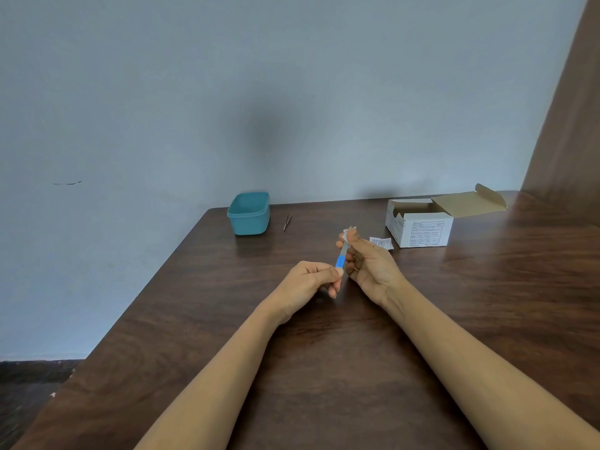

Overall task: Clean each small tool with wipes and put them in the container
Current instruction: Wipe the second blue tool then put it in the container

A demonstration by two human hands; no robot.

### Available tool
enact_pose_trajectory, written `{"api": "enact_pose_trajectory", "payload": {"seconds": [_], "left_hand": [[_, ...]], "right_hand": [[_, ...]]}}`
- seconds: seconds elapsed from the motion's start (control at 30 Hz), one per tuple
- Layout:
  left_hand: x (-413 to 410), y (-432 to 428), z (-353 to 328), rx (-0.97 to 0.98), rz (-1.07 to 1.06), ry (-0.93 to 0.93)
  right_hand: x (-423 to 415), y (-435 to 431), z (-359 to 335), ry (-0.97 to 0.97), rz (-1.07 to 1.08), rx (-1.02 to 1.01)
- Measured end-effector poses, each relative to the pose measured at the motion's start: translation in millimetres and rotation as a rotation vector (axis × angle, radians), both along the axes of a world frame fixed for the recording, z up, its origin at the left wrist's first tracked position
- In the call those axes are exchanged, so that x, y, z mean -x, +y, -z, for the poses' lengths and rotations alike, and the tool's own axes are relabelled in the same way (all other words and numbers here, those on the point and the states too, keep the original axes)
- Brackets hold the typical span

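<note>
Above the desk [324, 352], right of the teal container [248, 213], left hand [306, 282] pinches a blue-handled tool [341, 259]; right hand [370, 261] grips a wipe [349, 232] round its tip.

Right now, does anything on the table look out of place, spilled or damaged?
Only small things. A torn wrapper lies loose on the table beside the open box, and the tweezers lie outside the container, beside it. Nothing looks spilled or broken. The left hand holds the blue tool, the right hand a wipe.

Tweezers [288, 221] right of container [248, 213]
</note>
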State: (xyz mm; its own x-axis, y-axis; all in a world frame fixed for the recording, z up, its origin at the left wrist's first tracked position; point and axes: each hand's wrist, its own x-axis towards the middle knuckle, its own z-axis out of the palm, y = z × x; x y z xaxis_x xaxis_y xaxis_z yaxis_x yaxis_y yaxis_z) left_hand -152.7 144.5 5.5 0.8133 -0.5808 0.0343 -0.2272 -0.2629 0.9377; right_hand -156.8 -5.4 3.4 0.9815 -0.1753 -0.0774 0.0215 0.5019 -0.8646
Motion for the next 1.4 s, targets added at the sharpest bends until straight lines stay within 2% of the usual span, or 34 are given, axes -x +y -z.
{"api": "enact_pose_trajectory", "payload": {"seconds": [0.27, 0.4, 0.57, 0.67, 0.87, 1.07, 1.4], "left_hand": [[1, -1, 4, -0.053, 0.030, -0.024], [-2, 2, 5, -0.040, -0.105, -0.098], [-12, 15, 7, -0.113, -0.405, -0.302], [-14, 23, 2, -0.175, -0.552, -0.346], [-37, 45, -15, -0.330, -0.782, -0.436], [-89, 82, -37, -0.656, -0.864, -0.594], [-165, 96, -103, -0.939, -0.761, -0.544]], "right_hand": [[-5, -11, 1, 0.019, 0.138, -0.177], [-6, -15, 4, -0.003, 0.192, -0.198], [-7, -3, 11, -0.072, 0.217, 0.043], [-11, 2, 14, -0.090, 0.229, 0.185], [-24, 5, 18, -0.083, 0.267, 0.251], [-48, 15, 16, -0.098, 0.299, 0.328], [-93, 30, 18, -0.018, 0.541, 0.449]]}}
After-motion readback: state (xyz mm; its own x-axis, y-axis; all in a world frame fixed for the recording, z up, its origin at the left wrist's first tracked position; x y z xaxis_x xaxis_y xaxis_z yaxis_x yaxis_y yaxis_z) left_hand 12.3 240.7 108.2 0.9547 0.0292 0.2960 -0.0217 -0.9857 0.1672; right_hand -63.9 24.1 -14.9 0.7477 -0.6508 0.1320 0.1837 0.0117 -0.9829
